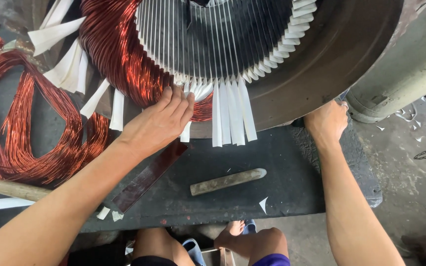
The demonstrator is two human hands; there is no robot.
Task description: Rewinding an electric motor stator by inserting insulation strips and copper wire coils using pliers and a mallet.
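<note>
The copper coil [124,59] lies bundled along the inner edge of the big motor shell [321,64], at about ten o'clock in my view, and its lower end dips behind the white paper strips [230,116] that stick out of the slots at six o'clock of the bore. To do this step well, I judge I should press the wires down evenly with flat fingers, keep the strands together so none cross, and leave the paper liners seated in their slots rather than dragging them out.

My left hand [159,120] is laid on the coil's end, fingers close together and gently curled, pressing on wire and paper rather than gripping. My right hand [327,120], at three o'clock of it, rests against the shell's lower rim; its fingers are hidden, so I cannot tell how far open it is.

On the dark counter [272,167] below lie a round stick [228,181] and a flat dark strip [149,176]. At nine o'clock a loose hank of copper wire [20,133] sprawls, with a wooden handle [6,188] beneath it.
</note>
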